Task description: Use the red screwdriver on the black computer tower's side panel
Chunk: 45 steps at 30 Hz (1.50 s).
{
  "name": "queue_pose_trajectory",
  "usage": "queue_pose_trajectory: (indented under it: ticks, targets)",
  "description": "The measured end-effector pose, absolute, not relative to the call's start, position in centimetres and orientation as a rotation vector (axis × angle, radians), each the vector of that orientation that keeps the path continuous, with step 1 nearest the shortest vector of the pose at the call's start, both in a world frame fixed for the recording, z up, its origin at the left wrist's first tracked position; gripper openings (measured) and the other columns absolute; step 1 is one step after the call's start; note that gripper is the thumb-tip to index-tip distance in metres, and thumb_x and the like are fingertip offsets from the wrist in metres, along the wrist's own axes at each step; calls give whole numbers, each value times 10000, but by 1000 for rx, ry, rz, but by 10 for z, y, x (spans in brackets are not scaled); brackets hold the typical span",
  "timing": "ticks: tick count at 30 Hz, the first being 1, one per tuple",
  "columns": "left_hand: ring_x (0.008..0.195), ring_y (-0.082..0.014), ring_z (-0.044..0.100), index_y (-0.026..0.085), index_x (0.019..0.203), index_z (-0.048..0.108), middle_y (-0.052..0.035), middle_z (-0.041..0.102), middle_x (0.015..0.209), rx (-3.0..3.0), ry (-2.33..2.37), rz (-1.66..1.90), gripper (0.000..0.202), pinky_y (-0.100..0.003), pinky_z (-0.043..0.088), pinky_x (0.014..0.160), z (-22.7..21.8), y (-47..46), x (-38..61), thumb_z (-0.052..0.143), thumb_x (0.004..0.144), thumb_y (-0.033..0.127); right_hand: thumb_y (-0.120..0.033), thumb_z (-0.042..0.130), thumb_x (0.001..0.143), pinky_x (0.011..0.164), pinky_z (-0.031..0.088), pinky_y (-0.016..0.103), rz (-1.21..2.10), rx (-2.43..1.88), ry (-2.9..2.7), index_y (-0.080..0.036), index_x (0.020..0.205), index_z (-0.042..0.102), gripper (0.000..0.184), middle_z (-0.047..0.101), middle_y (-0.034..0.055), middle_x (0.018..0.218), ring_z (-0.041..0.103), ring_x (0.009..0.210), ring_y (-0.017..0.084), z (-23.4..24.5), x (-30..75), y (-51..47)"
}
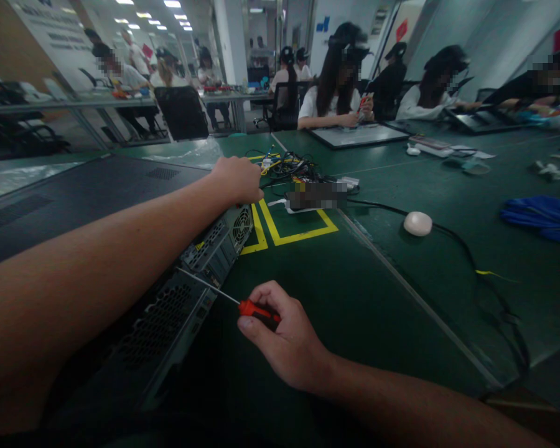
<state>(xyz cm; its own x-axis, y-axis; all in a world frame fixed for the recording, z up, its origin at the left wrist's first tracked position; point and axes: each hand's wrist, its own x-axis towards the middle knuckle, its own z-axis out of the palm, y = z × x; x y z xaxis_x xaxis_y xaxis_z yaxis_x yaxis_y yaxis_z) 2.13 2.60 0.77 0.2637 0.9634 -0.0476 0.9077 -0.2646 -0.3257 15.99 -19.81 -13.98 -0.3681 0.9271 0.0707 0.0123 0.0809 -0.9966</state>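
Note:
A dark computer case lies on its side at the left, its perforated back panel facing right. In my right hand is a screwdriver with a red and black handle. Its thin shaft points left, and the tip reaches the back panel; whether it sits in a screw I cannot tell. My left arm crosses over the case. At the far back corner, above the fan grille, my left hand is closed with its fingers curled down. What those fingers grip is hidden.
Beyond the case lies a tangle of cables near yellow tape marks on the green table. A white rounded object touches a black cable. Blue cloth-like material lies right. Several people work across the table.

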Motion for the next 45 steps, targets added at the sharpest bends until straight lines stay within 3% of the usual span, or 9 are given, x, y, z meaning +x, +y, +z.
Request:
queue_pose_trajectory:
  ticks: [6,16,23,30,36,42,45]
  targets:
    - [1500,-484,807,151,1785,772,-282,853,1634,-2280,-1745,383,712,-587,669,1260,7,24,23,644,1179,503,-345,876,1045,797,490,340,1406,-986,-1533,-275,1089,667,224,685,-48,921,627,831,191,-140,159,-199]
    - [1503,-525,812,191,1759,813,-287,871,1600,-2314,-1760,318,698,-648,664,1264,6,28,20,730,1125,471,-351,875,1046,815,500,350,1406,-983,-1531,-274,1094,674,220,690,-38,930,628,844,199,-139,160,-198]
    - [1530,-529,806,94,1778,772,-344,820,1663,-2316,-1741,367,714,-623,657,1277,7,26,21,631,1199,488,-362,874,1043,818,510,341,1402,-998,-1530,-273,1089,681,218,687,-41,921,626,843,194,-137,160,-199]
    - [1510,-495,795,205,1764,804,-275,843,1655,-2306,-1761,345,700,-587,651,1261,7,28,19,656,1165,535,-341,878,1043,802,508,343,1445,-1007,-1508,-270,1081,690,205,682,-41,915,615,827,191,-133,160,-199]
    - [1526,-541,799,97,1769,784,-348,822,1665,-2338,-1765,328,731,-631,640,1288,7,26,20,673,1160,486,-327,866,1077,801,532,338,1441,-990,-1497,-257,1070,721,161,708,-27,916,651,829,194,-134,159,-199]
    - [1522,-516,806,148,1784,784,-302,849,1643,-2306,-1756,348,733,-618,652,1286,7,26,21,675,1149,499,-460,759,1205,716,540,329,1397,-1001,-1538,-252,1067,796,252,678,10,903,698,831,220,-136,161,-201]
    - [1502,-502,813,199,1773,802,-271,880,1594,-2301,-1741,347,712,-614,666,1263,6,27,20,680,1138,498,-461,797,1178,744,552,332,1423,-1005,-1524,-261,1148,794,202,712,6,937,702,848,218,-138,161,-201]
